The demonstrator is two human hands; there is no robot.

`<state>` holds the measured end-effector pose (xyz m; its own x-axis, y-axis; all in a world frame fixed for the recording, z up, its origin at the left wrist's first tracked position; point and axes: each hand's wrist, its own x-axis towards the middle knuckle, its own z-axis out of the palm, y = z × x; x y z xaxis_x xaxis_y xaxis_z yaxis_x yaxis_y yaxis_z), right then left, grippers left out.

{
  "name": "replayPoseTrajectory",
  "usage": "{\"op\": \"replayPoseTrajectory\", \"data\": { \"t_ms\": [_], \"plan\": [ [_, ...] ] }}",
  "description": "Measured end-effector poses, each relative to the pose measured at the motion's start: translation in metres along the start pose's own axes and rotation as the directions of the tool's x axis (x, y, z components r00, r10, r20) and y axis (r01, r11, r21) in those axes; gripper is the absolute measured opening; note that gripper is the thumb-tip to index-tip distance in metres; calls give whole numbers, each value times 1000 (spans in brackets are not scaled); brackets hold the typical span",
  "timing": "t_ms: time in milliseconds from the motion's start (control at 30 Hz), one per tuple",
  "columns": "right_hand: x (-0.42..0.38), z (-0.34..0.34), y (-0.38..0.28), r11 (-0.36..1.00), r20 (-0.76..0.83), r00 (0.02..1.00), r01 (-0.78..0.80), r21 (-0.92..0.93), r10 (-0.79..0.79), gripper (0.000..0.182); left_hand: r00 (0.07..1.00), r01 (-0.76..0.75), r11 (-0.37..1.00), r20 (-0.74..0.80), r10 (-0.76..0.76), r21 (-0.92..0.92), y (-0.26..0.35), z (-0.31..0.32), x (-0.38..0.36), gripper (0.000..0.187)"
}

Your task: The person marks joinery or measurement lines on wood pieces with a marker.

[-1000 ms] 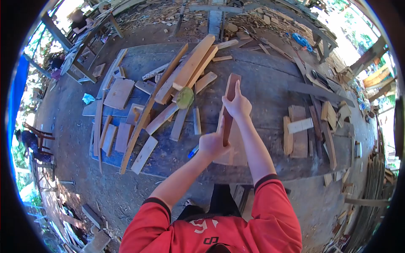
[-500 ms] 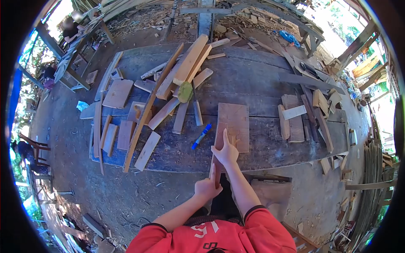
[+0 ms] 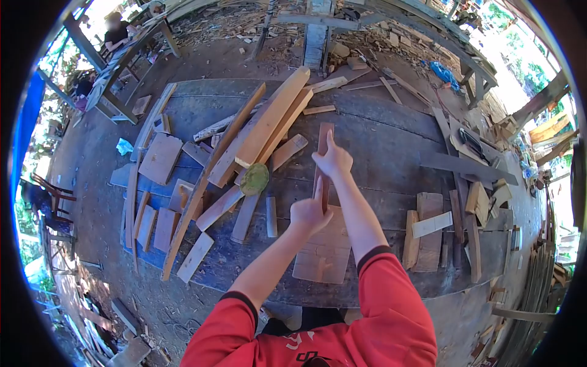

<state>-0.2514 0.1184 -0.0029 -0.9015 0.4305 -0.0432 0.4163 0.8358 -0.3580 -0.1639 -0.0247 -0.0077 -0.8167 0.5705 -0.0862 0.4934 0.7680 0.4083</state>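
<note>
My right hand [image 3: 335, 160] grips the far part of a narrow reddish-brown wooden board [image 3: 327, 131], thumb stretched along it. Closer to my body, my left hand [image 3: 310, 215] is closed around the near end of the same board. It is held edge-up above the workbench, pointing away from me. Below my hands, a flat rectangular wooden board [image 3: 321, 257] lies on the bench near its front edge. To the left of my left hand lie a slim wooden handle [image 3: 271, 217] and a round yellow-green piece [image 3: 254, 179].
Long timber pieces [image 3: 275, 122] are stacked across the left half of the workbench [image 3: 379, 147]. Smaller blocks [image 3: 165, 229] lie at the left; more boards [image 3: 430, 229] and a handsaw [image 3: 468, 168] are at the right. A person [image 3: 116, 33] sits far left.
Both hands have moved forward over the bench with the board, away from my body. My view has shifted, and the blue marker seen before is out of sight.
</note>
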Motion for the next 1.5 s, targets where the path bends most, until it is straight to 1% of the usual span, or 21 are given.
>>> {"op": "replayPoseTrajectory", "data": {
  "t_ms": [67,133,200,267,333,400,467,533,633,667,700,767,867,933,1000,1067,1133,1200,1300,1367,1500],
  "plan": [
    [7,-19,-9,1000,4,1000,1,-27,-1,86,994,100,995,49,-99,-28,11,-22,13,95],
    [-8,-37,-19,998,-32,998,-55,12,55,86,990,113,993,91,-110,-33,14,-36,5,99],
    [-37,-34,-19,999,-41,998,-52,15,53,86,986,116,993,123,-111,-33,15,-44,-17,102],
    [-81,-23,-16,998,-54,997,-56,17,57,86,989,96,995,112,-93,-25,17,-45,-57,105],
    [-139,-6,-12,993,-74,991,-108,48,112,86,990,62,997,130,-56,-48,13,-30,-110,105],
    [-203,1,-15,990,-44,992,-118,80,122,85,983,50,996,182,-37,-67,12,-19,-171,104],
    [-261,10,-21,988,18,989,-145,55,144,87,988,-17,995,149,31,-99,1,10,-228,102],
    [-307,20,-24,990,24,991,-135,38,134,88,992,-29,989,121,47,-147,0,17,-275,99],
    [-346,26,-22,989,43,990,-138,46,136,89,981,-48,989,178,72,-139,-3,25,-309,98],
    [-350,26,-19,986,54,988,-148,74,145,89,983,-88,987,152,108,-131,-4,27,-312,99],
    [-350,27,-15,986,58,987,-152,74,148,89,982,-87,988,157,107,-132,-2,27,-311,99],
    [-342,30,-8,981,43,984,-177,83,174,88,979,-152,985,125,162,-85,0,27,-299,99],
    [-309,30,0,968,76,975,-218,122,210,89,976,-126,988,165,140,-93,-3,46,-267,99],
    [-274,22,5,970,69,979,-199,139,191,88,980,-106,989,156,121,-104,3,46,-230,99],
    [-228,16,15,972,72,983,-176,156,167,88,980,-81,992,174,97,-97,9,34,-183,100],
    [-169,11,22,980,17,992,-130,151,129,87,987,-73,992,132,86,-101,13,33,-125,100],
    [-102,10,29,987,-35,996,-80,138,86,86,992,-21,997,125,29,-68,15,31,-60,98],
    [-32,6,34,996,-12,997,-71,47,72,84,984,-21,1000,175,23,-13,14,16,7,98],
    [30,-17,31,997,10,997,-71,-23,71,86,993,-25,1000,111,24,12,17,-9,69,99],
    [36,-42,21,998,-41,997,-69,3,69,87,990,-45,998,132,40,39,27,-36,75,100],
    [-11,-69,6,997,-59,995,-76,3,76,87,992,-67,997,109,62,41,35,-53,29,101]
  ]
}}
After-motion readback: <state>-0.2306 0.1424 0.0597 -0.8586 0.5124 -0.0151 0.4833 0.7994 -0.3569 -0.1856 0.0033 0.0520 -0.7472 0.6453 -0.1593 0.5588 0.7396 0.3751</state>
